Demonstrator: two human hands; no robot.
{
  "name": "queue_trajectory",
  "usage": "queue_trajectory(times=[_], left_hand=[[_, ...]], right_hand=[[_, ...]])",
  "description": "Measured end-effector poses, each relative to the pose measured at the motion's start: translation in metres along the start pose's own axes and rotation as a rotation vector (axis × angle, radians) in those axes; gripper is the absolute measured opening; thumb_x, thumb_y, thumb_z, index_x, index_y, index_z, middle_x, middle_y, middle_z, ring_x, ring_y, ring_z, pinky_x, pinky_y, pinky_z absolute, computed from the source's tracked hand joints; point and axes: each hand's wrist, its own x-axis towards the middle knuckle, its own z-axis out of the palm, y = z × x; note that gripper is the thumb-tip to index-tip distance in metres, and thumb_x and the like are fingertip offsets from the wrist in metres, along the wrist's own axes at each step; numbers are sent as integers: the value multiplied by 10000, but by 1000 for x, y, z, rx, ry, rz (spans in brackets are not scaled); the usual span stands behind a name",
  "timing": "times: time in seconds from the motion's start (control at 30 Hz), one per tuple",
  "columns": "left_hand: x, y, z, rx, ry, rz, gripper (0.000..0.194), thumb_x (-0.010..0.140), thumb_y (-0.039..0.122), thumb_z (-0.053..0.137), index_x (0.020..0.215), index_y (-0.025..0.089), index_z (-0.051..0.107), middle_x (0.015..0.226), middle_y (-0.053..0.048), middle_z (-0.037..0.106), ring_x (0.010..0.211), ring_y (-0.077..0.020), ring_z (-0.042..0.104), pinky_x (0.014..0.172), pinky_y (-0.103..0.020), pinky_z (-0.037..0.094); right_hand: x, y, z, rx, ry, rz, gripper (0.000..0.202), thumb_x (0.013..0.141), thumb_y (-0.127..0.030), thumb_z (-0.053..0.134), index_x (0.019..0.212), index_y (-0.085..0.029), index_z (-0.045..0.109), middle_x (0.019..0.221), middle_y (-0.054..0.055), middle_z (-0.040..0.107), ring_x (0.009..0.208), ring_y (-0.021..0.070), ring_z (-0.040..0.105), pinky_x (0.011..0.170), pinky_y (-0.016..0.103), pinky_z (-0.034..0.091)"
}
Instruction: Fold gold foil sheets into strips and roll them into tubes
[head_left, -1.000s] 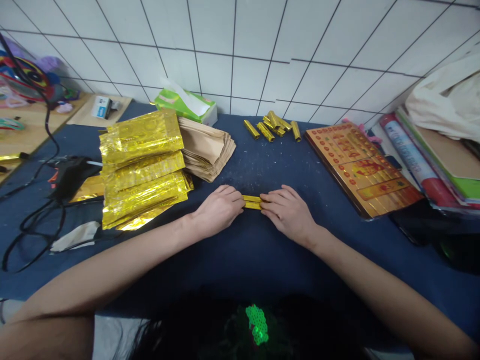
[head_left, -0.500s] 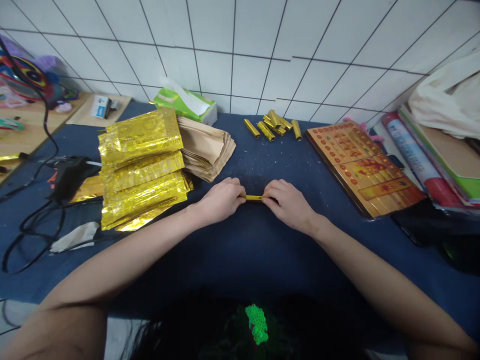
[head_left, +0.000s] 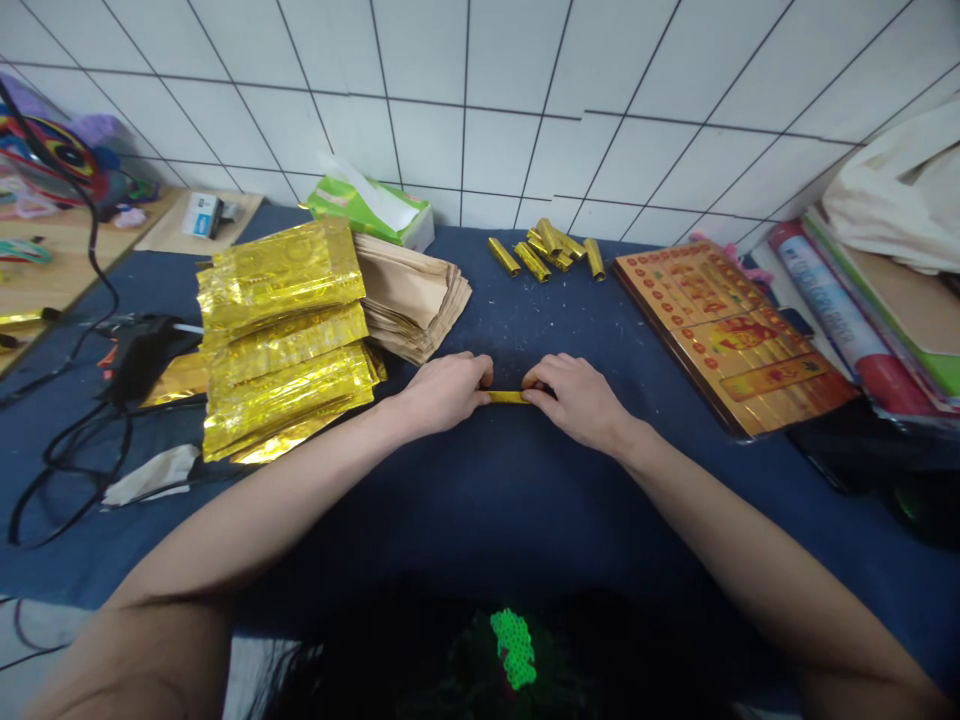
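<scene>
Between my two hands lies a narrow gold foil paper roll [head_left: 505, 397], level and close to the blue cloth. My left hand [head_left: 450, 392] pinches its left end, and my right hand [head_left: 574, 397] grips the right end with thumb and curled fingers. Only the middle of the roll shows; my fingers cover its ends. Beyond my hands, several finished-looking gold rolls [head_left: 532, 262] lie in a loose heap near the wall. To the left is a stack of gold foil sheets [head_left: 285, 330], overlapping a pile of brown paper [head_left: 420, 300].
A green tissue box [head_left: 337, 200] stands against the tiled wall. At left lie a black glue gun [head_left: 146, 350], its looping cord and a crumpled white tissue [head_left: 154, 475]. On the right are an orange-gold printed pack [head_left: 731, 335] and a red-and-blue tube [head_left: 840, 310].
The fingers of both hands have loosened and shifted slightly on the gold roll. It stays in nearly the same place, with a little more of its middle showing.
</scene>
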Motion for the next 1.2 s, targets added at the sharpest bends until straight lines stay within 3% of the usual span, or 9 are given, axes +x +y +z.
queue_trajectory(times=[0.13, 0.3, 0.5, 0.6, 0.7, 0.87, 1.0, 1.2], left_hand=[[-2, -1, -1, 23, -23, 19, 151, 765, 256, 581, 893, 182, 552, 792, -13, 585, 720, -171, 569, 610, -259, 401], [-7, -1, -1, 44, -8, 98, 60, 791, 214, 541, 826, 180, 576, 764, -13, 556, 706, -164, 549, 620, -267, 401], [-12, -2, -12, -11, 143, 215, 78, 812, 161, 512, 796, 160, 589, 803, -33, 534, 800, -169, 526, 733, -303, 424], [-12, -3, -19, -189, 178, 209, 63, 802, 153, 528, 771, 160, 581, 786, -13, 545, 768, -140, 524, 731, -288, 422], [-10, -1, -19, -523, 197, 125, 32, 767, 180, 570, 743, 159, 573, 734, 11, 562, 700, -111, 524, 677, -260, 419], [-10, 18, -8, -1270, 210, -56, 229, 613, 216, 700, 750, 146, 530, 680, 31, 577, 615, -82, 527, 601, -224, 422], [-15, 37, 1, -1397, 132, -113, 212, 578, 213, 728, 655, 132, 548, 582, 48, 544, 549, -64, 493, 575, -215, 411], [-16, 39, -2, -1439, 176, -171, 209, 554, 238, 749, 563, 125, 574, 516, 30, 559, 495, -74, 496, 522, -225, 405]], right_hand=[[-1, 0, 1, -15, 11, -6, 115, 839, -237, 505, 762, -197, 579, 780, 26, 608, 739, 179, 521, 659, 313, 362], [-2, 4, 1, 21, 10, -16, 130, 833, -295, 534, 771, -195, 589, 773, 18, 601, 742, 170, 518, 671, 306, 366], [-3, 2, -11, 93, -89, -85, 265, 833, -405, 523, 701, -182, 577, 714, 14, 583, 706, 157, 529, 660, 296, 383], [-7, -5, -17, 202, -154, -86, 299, 865, -345, 474, 632, -173, 547, 639, -6, 539, 600, 118, 497, 584, 263, 366], [-11, -14, -18, 418, -159, -53, 311, 863, -299, 469, 589, -166, 531, 599, -24, 504, 525, 83, 458, 532, 237, 346], [-17, -28, -8, 648, 99, -8, 323, 867, -293, 465, 575, -165, 515, 566, -29, 461, 517, 80, 442, 522, 232, 341], [-20, -36, 4, 699, 193, -26, 356, 873, -329, 454, 556, -170, 479, 548, -24, 437, 511, 87, 434, 513, 238, 347], [-21, -40, 4, 761, 167, -20, 344, 875, -339, 447, 592, -167, 537, 569, -13, 496, 533, 95, 466, 529, 244, 369]])
